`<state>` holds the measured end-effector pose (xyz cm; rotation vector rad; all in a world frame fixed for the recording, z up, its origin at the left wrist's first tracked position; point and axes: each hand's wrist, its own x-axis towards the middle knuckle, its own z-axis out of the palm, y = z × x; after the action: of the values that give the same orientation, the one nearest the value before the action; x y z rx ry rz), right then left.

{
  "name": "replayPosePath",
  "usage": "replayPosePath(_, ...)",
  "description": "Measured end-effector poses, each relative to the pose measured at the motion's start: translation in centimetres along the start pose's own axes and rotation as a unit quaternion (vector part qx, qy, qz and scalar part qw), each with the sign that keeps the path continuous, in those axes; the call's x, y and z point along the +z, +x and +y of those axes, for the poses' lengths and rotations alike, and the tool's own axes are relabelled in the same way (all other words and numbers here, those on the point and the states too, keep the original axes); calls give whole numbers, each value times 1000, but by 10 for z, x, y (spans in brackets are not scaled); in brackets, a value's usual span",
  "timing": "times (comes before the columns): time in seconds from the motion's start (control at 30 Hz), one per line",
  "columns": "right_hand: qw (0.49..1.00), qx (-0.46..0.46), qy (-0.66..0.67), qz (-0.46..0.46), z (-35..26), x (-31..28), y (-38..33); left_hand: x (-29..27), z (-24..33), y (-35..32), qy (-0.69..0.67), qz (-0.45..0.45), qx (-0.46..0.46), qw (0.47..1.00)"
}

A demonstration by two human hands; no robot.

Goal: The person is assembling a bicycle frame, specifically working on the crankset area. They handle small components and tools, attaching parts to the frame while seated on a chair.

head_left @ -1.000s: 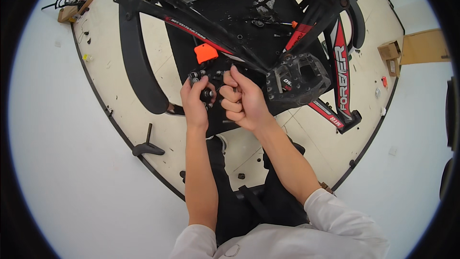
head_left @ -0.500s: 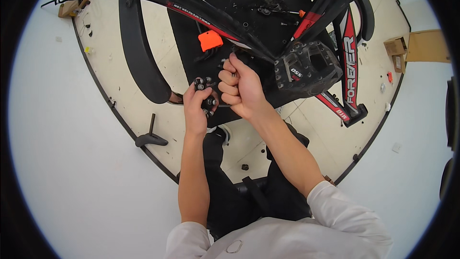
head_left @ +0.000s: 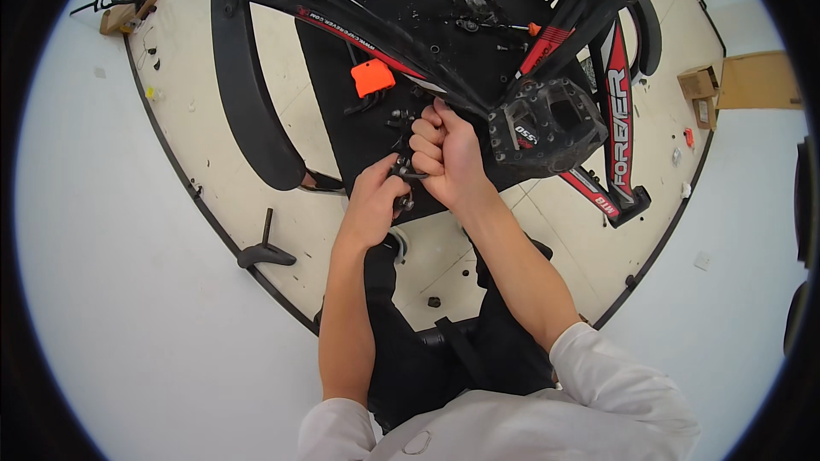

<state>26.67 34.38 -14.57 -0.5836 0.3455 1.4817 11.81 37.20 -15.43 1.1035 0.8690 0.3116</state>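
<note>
The bare left hand (head_left: 373, 205) has its thumb and fingers closed around a small black and silver metal part with rounded knobs (head_left: 403, 179), which sits at the near edge of a flat black work surface (head_left: 329, 107) and shows only partly past the fingertips. Just to its right and slightly farther, the bare right hand (head_left: 451, 154) is curled into a tight fist, thumb extended along the far side; what lies inside that fist cannot be told. A slim grey rod (head_left: 415, 175) shows between the held part and the near side of the fist, and whether the right fingers grip it is unclear. A second small black and silver part (head_left: 399, 118) lies just left of the right knuckles. Farther and to the left, a bright orange block-shaped piece (head_left: 372, 78) stands out beside the near tube of a large black bicycle frame with red and white markings (head_left: 376, 47), which spans the far side. To the right of the fist is a studded black plastic platform with rectangular openings (head_left: 547, 132), and far beyond it a tool with an orange handle (head_left: 534, 29). A long curved black fender (head_left: 248, 102) extends at the left, with a black saddle on a post (head_left: 266, 253) lower down, nearer the person.
</note>
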Motion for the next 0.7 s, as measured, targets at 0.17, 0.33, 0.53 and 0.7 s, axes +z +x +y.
replayPosePath(0.17, 1000, -24, -17, 4, 3, -3, 5, 1, 3, -4, 90, 72, 63, 991)
replayPosePath(0.33, 993, -83, -63, 53, 4, -4, 7, 2, -5, 4, 214, 61, 94, 970)
replayPosePath(0.53, 993, -69, -91, 24, 2, -2, 4, 4, 8, -3, 144, 9, -15, 989)
replayPosePath(0.7, 991, -59, -114, 23, 2, 1, 1, 1, -1, 0, 63, -18, -79, 995)
